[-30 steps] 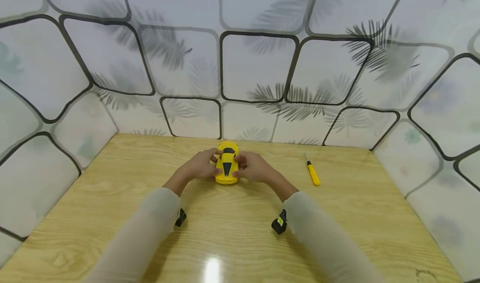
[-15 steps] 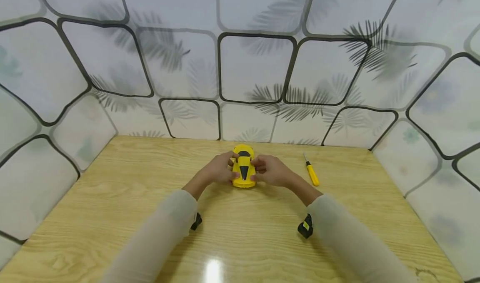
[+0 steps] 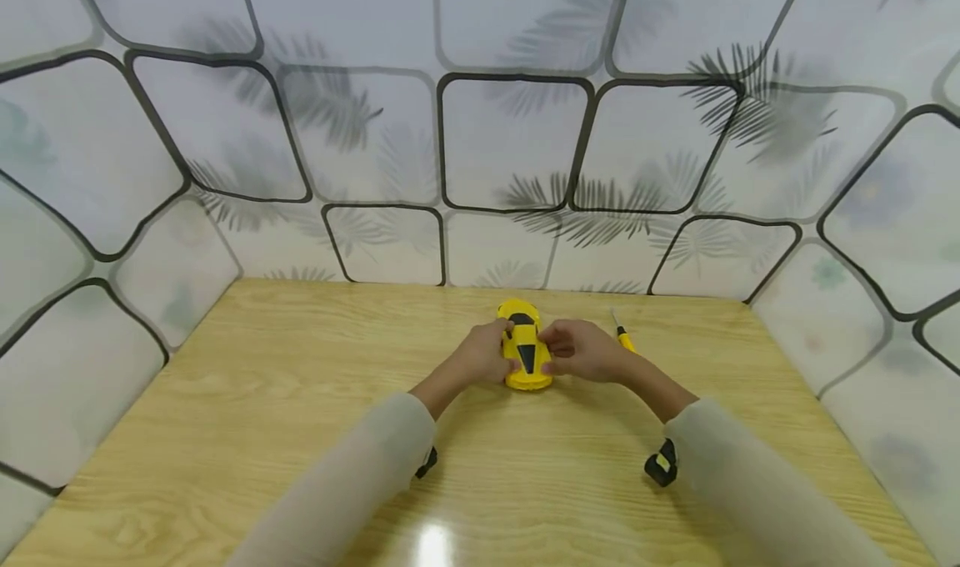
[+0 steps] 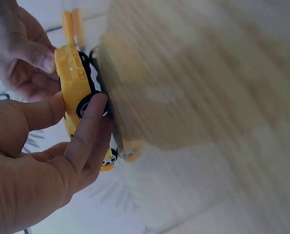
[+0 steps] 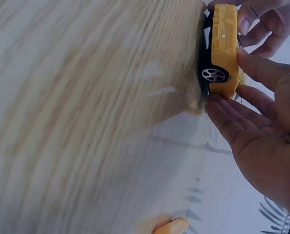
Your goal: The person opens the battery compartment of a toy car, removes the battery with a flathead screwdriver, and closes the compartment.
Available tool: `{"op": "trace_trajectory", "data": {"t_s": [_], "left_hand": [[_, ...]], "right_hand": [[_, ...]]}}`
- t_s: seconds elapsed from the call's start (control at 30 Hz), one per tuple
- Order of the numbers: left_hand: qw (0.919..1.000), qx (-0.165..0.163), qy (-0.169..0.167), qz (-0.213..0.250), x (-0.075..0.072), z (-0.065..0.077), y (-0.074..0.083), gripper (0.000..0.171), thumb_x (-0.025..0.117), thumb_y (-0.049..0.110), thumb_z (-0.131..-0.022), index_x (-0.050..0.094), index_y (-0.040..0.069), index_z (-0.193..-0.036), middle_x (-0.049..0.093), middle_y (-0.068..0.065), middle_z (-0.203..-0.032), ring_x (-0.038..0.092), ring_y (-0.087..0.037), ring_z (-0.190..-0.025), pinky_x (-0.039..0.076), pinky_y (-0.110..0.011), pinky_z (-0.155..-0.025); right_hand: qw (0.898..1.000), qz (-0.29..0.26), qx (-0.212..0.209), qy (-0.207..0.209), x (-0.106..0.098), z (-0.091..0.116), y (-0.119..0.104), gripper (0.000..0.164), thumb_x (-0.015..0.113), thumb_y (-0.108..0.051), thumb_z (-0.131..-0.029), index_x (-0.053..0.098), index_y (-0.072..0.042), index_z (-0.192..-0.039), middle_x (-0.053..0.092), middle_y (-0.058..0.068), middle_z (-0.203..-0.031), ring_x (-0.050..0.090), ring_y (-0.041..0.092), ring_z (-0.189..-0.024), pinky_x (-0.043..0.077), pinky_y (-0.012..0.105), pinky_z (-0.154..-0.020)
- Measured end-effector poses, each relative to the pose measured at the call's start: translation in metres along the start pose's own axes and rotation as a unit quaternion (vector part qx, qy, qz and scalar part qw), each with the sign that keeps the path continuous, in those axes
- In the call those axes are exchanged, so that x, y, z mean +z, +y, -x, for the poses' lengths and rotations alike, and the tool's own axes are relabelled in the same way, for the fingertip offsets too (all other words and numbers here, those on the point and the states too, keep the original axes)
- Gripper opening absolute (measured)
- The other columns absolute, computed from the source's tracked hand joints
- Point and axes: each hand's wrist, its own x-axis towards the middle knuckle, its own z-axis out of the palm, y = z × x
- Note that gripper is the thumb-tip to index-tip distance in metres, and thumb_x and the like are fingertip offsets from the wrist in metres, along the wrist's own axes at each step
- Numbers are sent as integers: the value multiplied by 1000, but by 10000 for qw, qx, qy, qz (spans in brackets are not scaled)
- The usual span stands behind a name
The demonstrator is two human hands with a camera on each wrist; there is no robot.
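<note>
A yellow toy car [image 3: 526,333] with black windows stands on the wooden table, pinched from both sides. My left hand [image 3: 483,354] holds its left flank; in the left wrist view the fingers lie along a black wheel [image 4: 85,105] and the thumb is against the body. My right hand [image 3: 588,350] grips the other flank, thumb near the front end and fingers at the side. The right wrist view shows the silver-spoked wheel [image 5: 214,74] close to the tabletop, with the fingertips beside the car's lower edge.
A screwdriver [image 3: 626,340] with a yellow handle lies just beyond the right hand, its handle partly hidden. The wooden table [image 3: 300,367] meets a patterned backdrop [image 3: 510,150] behind and at both sides. Small black cameras [image 3: 662,464] sit under the wrists.
Both hands have moved the toy car rightward along the table and slightly nearer. The right hand now partly covers the screwdriver, which was fully visible before.
</note>
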Motion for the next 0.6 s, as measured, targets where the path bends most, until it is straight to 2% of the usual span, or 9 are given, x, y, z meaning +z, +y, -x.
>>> {"op": "trace_trajectory", "data": {"t_s": [0.17, 0.37, 0.6], "left_hand": [[9999, -50, 98, 56, 7, 3, 8, 65, 75, 13, -94, 45, 0, -150, 57, -20, -143, 55, -29, -132, 48, -43, -110], [9998, -4, 154, 148, 8, 3, 7, 65, 76, 13, -93, 45, 0, -149, 57, -20, -142, 57, -30, -129, 50, -42, -108], [9967, -276, 553, 518, 16, 7, 8, 69, 81, 18, -90, 46, 0, -147, 56, -20, -141, 56, -32, -129, 50, -43, -107]], "right_hand": [[9999, -117, -57, -86, -4, 8, 3, 49, 74, -18, -96, 56, 4, -136, 60, 21, -138, 60, 37, -126, 53, 47, -104], [9999, -86, -78, -58, -4, 8, 4, 48, 74, -17, -96, 57, 5, -136, 60, 21, -138, 59, 38, -127, 53, 47, -104], [9992, -181, -201, -291, -9, 4, 8, 47, 71, -11, -98, 55, 6, -138, 59, 23, -140, 56, 39, -130, 50, 49, -107]]}}
